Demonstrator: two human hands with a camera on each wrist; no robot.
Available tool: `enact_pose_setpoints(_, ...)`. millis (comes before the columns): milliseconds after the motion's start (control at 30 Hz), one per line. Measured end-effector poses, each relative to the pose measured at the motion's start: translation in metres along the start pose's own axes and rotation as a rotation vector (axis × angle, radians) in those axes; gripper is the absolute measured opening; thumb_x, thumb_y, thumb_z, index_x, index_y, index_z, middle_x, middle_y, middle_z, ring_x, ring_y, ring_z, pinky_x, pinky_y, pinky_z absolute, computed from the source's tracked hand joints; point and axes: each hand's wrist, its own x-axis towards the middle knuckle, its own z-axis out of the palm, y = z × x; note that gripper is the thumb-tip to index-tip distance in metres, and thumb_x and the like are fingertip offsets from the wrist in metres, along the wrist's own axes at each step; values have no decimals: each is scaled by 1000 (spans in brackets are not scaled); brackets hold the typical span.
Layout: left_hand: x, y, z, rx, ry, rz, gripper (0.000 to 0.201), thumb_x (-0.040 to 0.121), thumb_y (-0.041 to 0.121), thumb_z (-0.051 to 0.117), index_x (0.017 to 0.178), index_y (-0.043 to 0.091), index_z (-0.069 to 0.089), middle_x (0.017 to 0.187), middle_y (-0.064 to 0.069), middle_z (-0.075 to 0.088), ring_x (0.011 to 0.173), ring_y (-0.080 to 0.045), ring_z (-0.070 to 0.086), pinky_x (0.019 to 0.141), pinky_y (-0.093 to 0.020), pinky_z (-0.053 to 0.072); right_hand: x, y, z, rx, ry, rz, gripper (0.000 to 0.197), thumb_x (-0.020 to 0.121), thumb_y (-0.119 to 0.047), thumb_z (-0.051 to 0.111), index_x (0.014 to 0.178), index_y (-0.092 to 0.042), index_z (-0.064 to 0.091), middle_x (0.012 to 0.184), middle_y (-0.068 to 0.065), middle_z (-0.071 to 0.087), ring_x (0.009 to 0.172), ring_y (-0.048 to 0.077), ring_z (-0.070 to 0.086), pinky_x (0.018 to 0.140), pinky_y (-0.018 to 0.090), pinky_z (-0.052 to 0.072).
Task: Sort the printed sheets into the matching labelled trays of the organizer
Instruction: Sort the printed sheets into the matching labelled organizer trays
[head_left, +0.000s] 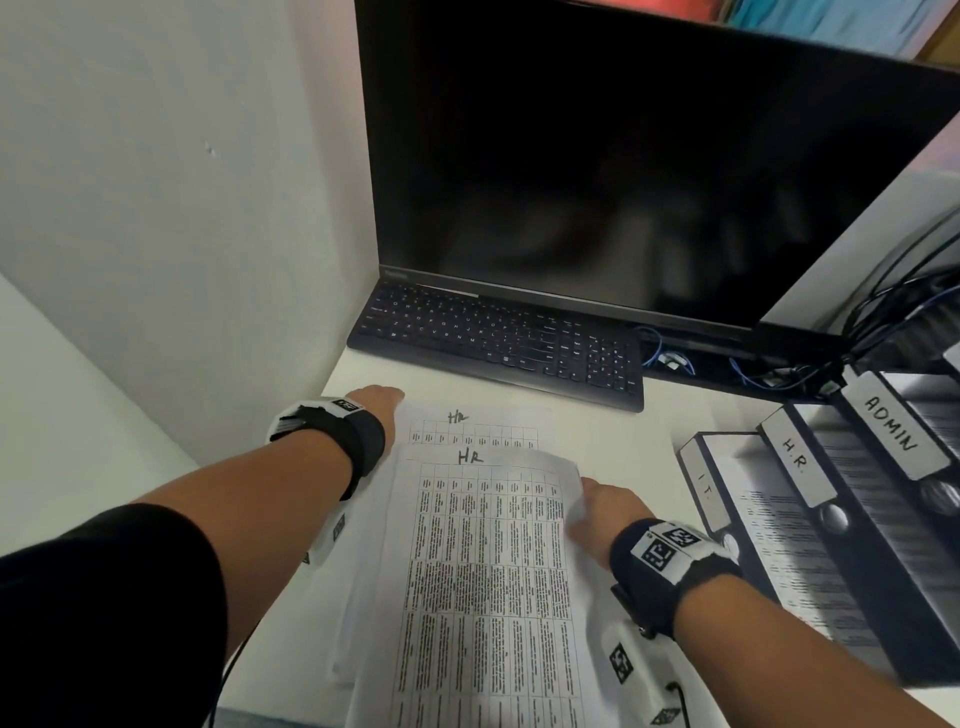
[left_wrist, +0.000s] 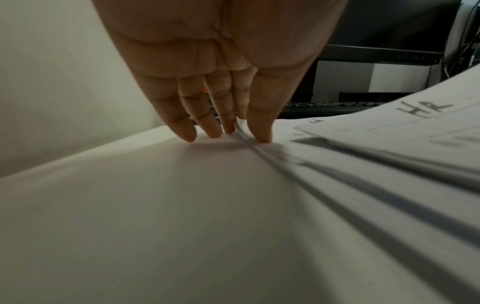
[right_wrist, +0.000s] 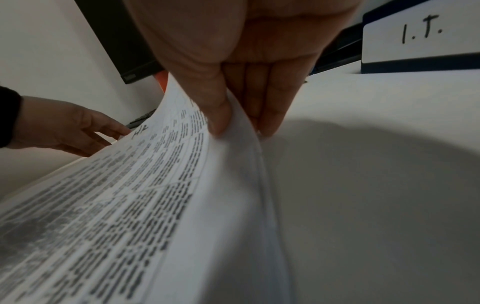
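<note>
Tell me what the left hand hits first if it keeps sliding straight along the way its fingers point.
Probably the black keyboard: the left hand, fingertips on the desk by the HR sheets, points towards its near edge. Depth is uncertain.

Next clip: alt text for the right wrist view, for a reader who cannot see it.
The right hand pinches the lifted edge of a printed sheet marked HR between thumb and fingers above the white desk. Behind, the left hand rests at the papers' far side, and a tray labelled I.T. stands at upper right.
</note>
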Motion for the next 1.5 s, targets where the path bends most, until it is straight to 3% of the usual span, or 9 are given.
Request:
enact_pose_setpoints(233, 0, -1, -8, -30, 48, 19, 56, 79, 7, 65, 130, 16, 46, 129, -3, 53, 114, -22, 54, 89, -27, 44, 3, -2, 0, 4, 1, 19, 34, 94, -14, 34, 125, -13, 48, 116, 10, 61, 107, 26, 58, 87, 31, 45)
enact_pose_setpoints(467, -9, 4, -5, -238, 177, 19, 7, 89, 11, 52, 90, 17, 57, 95, -2, 61, 86, -19, 55, 70, -24, 39, -4, -3, -7, 12, -41, 6, 31, 96, -24, 43, 124, -12, 48, 117, 9, 61, 107, 24, 57, 88, 29, 45)
enact_pose_setpoints(667, -29, 7, -2, -439, 241, 104, 20, 93, 14, 50, 105, 15, 65, 95, 2, 60, 91, -17, 54, 80, -22, 39, -10, 8, -8, 174, 14, -11, 22, 92, -40, 56, 77, -26, 47, 69, -12, 52, 62, 1, 46, 55, 17, 36)
enact_pose_setpoints(933, -42, -3, 9, -655, 286, 65, 42, 91, -3, 40, 120, 26, 49, 80, 0, 52, 71, -16, 50, 62, -20, 39, -18, 14, -20, 250, 174, -33, 30, 88, -22, 64, 114, -22, 50, 88, -5, 62, 80, 13, 55, 73, 22, 44)
enact_pose_setpoints(1000, -46, -5, 9, -644, 256, 63, 40, 92, -3, 40, 113, 26, 56, 91, -1, 56, 73, -17, 53, 63, -20, 41, -17, 18, -20, 223, 202, -69, 10, 90, -18, 59, 89, -22, 49, 73, -6, 56, 69, 10, 53, 63, 18, 41)
enact_pose_setpoints(1100, -51, -4, 7, -693, 195, 49, 38, 89, -4, 43, 99, 25, 66, 117, -1, 59, 91, -21, 59, 77, -21, 43, -12, 27, -14, 326, 235, -92, 32, 83, 4, 54, 64, -21, 48, 68, -5, 60, 72, 13, 62, 62, 21, 49)
enact_pose_setpoints(1233, -67, 2, 3, -865, 96, 142, 39, 82, -5, 52, 95, 29, 66, 102, 2, 56, 74, -14, 56, 78, -21, 47, -7, 37, -5, 499, 273, -137, 41, 75, 19, 50, 54, -17, 50, 70, -2, 65, 79, 18, 67, 79, 36, 55)
enact_pose_setpoints(1400, -90, 12, 5, -912, -142, 337, 36, 69, 9, 56, 87, 37, 70, 53, 12, 48, 51, -10, 40, 65, -25, 38, -7, 41, -2, 542, 319, -62, 34, 80, 9, 55, 58, -17, 48, 71, 2, 64, 72, 20, 61, 62, 25, 48)
enact_pose_setpoints(1500, -96, 17, 11, -1123, -201, 298, 33, 46, 33, 66, 78, 35, 75, 78, -4, 63, 72, -19, 52, 72, -30, 42, -10, 43, -2, 499, 339, 15, 30, 83, 1, 55, 62, -16, 44, 63, -1, 52, 58, 12, 46, 50, 21, 32)
